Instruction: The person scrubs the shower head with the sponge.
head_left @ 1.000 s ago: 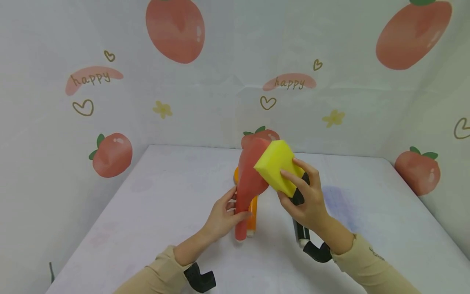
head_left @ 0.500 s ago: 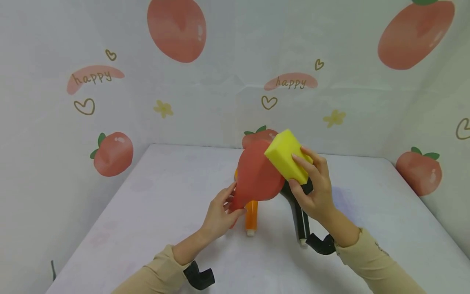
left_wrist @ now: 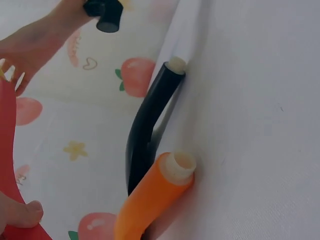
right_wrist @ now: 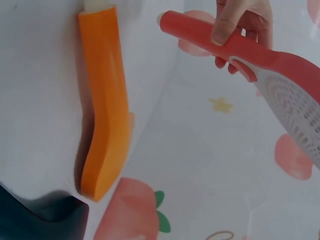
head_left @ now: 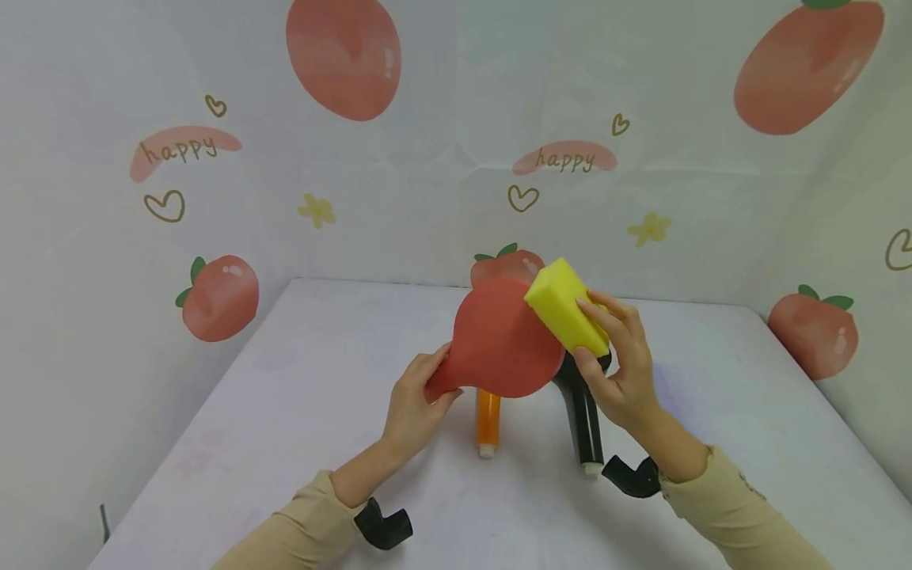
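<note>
My left hand (head_left: 416, 404) grips the handle of a red shower head (head_left: 506, 336), held up over the table with its red back toward the head camera. Its white perforated face (right_wrist: 292, 102) shows in the right wrist view. Fingers and thumb of my right hand (head_left: 627, 376) pinch a yellow sponge (head_left: 563, 305) at the shower head's upper right edge. Whether the two touch there, I cannot tell. Behind them an orange shower head (head_left: 488, 423) lies on the table, mostly covered in the head view. A black shower head (head_left: 587, 419) lies to its right, its head partly hidden.
The white-covered table (head_left: 321, 356) reaches back to a wall cloth (head_left: 413, 182) printed with fruit, hearts and flowers. A black angled piece (head_left: 385, 524) sits at the left wrist, and another black piece (head_left: 630, 476) at the right wrist.
The left hand has turned the red shower head so its round back faces the head camera, its handle swinging left. The right hand with the sponge has shifted a little right.
</note>
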A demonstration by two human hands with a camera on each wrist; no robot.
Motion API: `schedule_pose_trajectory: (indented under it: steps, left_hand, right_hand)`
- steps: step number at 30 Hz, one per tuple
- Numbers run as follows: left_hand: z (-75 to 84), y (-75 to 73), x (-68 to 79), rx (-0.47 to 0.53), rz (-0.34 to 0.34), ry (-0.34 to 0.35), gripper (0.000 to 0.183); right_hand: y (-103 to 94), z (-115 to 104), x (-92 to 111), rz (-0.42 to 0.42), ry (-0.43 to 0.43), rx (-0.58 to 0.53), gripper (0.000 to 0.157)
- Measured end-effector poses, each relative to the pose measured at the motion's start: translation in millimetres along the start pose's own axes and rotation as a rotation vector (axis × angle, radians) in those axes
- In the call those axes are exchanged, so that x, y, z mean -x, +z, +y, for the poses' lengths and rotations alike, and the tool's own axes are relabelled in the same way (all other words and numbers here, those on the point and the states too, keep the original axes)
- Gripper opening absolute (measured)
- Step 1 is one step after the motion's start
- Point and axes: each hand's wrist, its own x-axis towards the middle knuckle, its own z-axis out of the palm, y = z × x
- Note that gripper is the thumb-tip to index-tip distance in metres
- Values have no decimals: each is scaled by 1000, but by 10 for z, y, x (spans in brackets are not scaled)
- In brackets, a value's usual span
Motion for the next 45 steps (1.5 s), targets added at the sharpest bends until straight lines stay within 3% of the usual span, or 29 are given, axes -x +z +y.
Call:
schedule_pose_trajectory:
  steps: [8, 14, 19, 22, 28, 34, 37, 41, 45]
  left_hand:
    - [28, -33, -10, -63, 58, 90, 60]
    - [-6, -56, -15, -105, 72, 96, 59]
    - [69, -86, -18, -106, 82, 116, 57]
    - [103, -95, -16, -130, 90, 167, 55]
    - [15, -84, -1, -262, 119, 289, 52]
    - [15, -103, -15, -347, 152, 362, 50]
    - [24, -89, -16, -377, 161, 386, 49]
    - [26, -57, -8, -421, 155, 409, 47]
    - [33, -46, 3, -450, 142, 412, 47]
  right_hand:
    - [-97, -34, -75, -45, 73, -5, 36]
    - [-173, -11, -59, -70, 99, 37, 38]
    - [-161, 13, -56, -90, 133, 37, 38]
    - [-141, 8, -69, -111, 137, 45, 39]
    - [-174, -17, -83, -180, 156, 93, 38]
    - [-199, -46, -80, -188, 205, 170, 38]
    - [-155, -54, -72, -205, 200, 199, 38]
    - [-58, -79, -76, -235, 111, 250, 31]
    - [-9, -104, -89, -250, 38, 298, 45]
